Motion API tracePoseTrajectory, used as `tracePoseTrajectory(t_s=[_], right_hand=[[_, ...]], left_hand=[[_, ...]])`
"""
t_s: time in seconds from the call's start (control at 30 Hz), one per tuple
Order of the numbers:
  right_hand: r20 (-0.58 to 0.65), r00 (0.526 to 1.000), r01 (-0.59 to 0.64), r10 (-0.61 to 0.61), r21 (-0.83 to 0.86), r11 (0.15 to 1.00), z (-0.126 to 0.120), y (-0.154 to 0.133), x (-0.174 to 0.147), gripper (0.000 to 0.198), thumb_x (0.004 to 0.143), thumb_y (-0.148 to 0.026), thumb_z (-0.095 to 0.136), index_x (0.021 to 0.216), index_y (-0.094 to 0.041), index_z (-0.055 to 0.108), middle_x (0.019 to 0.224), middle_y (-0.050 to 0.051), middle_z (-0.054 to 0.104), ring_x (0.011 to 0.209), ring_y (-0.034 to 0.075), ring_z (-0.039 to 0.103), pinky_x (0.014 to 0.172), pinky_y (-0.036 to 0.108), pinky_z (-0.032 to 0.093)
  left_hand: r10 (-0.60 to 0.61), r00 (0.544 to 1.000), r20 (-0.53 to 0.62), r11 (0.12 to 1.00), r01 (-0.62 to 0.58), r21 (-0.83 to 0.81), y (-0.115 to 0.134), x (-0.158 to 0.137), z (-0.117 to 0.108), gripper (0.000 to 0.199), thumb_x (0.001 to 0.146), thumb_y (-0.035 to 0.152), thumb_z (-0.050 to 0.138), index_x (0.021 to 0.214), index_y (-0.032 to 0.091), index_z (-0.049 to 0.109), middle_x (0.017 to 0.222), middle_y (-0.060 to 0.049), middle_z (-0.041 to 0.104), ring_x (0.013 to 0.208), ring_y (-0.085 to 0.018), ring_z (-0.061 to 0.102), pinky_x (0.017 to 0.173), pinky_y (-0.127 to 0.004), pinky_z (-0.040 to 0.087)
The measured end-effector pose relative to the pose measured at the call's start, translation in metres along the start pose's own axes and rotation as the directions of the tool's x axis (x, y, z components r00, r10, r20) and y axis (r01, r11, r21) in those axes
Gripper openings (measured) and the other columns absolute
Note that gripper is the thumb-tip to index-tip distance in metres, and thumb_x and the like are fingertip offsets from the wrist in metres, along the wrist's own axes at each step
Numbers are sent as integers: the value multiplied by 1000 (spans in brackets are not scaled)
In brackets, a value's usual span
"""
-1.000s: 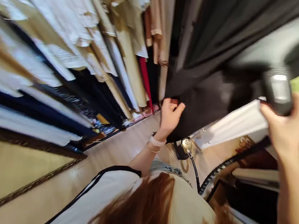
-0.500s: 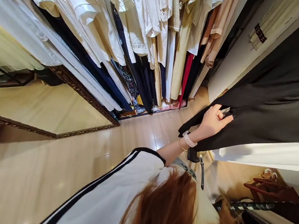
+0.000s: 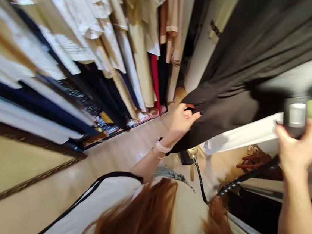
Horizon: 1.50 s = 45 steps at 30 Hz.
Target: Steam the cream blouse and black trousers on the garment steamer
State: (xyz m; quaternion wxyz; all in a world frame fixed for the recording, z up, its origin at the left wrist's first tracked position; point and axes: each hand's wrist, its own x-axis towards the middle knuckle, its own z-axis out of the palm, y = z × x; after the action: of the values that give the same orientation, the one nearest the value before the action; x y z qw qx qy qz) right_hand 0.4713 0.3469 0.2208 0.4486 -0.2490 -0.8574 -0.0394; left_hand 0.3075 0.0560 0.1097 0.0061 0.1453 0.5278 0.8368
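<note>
My left hand [image 3: 182, 120] pinches the lower edge of a hanging black garment [image 3: 252, 64] and holds it taut. A watch and a thin bracelet sit on that wrist. My right hand [image 3: 298, 150] is raised at the right and grips the grey steamer head [image 3: 295, 116], which rests against the black cloth. A braided black hose [image 3: 239, 181] runs down from the steamer head. My red hair and white top fill the lower middle of the view.
A rack of hanging clothes [image 3: 101, 50], white, beige, navy and one red, lines the left. A framed mirror [image 3: 11, 175] leans at lower left on the wooden floor [image 3: 130, 148]. A white panel [image 3: 244, 132] sits under the black garment.
My right hand with the steamer head has come back into view at the right, after being out of frame half a second ago. My left hand keeps hold of the black garment's edge.
</note>
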Motion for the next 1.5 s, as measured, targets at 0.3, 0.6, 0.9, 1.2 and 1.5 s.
tracePoseTrajectory(t_s=[0.3,0.6,0.9,1.2,1.5], right_hand=[[87,994,-64,60,46,997,-16,-26,4,56,79,-51,71,125,-21,64,106,8,73,92,29,67,80,37,48],[440,891,126,-108,-11,992,1,-21,-43,43,85,-44,65,124,-26,63,113,3,75,96,28,71,66,32,47],[33,997,-64,68,-115,991,-37,-11,27,52,83,-46,72,128,-23,61,116,5,73,100,28,69,72,30,44],[340,940,-30,19,30,999,-9,-16,-25,40,86,-41,70,122,-25,63,111,4,75,97,26,69,69,29,42],[-35,934,-312,355,401,861,1,-28,-21,57,85,-57,67,125,-17,59,108,8,70,91,22,62,81,33,46]], left_hand=[[-11,998,-70,1000,13,24,4,14,3,48,59,24,92,86,17,53,79,7,52,49,1,48,48,-14,38],[39,998,-41,992,-34,123,-3,21,-6,51,58,35,90,88,18,53,80,6,53,51,-1,52,48,-13,42],[61,998,-28,986,-55,160,-7,35,-16,55,53,38,92,86,17,53,80,6,55,49,-1,53,45,-14,42],[30,999,-29,992,-26,124,-5,45,-16,57,49,37,92,86,17,54,76,6,55,49,-3,53,44,-14,41],[-48,996,68,998,45,53,-6,33,-13,56,51,36,93,85,17,53,79,5,57,51,-4,57,48,-15,46]])
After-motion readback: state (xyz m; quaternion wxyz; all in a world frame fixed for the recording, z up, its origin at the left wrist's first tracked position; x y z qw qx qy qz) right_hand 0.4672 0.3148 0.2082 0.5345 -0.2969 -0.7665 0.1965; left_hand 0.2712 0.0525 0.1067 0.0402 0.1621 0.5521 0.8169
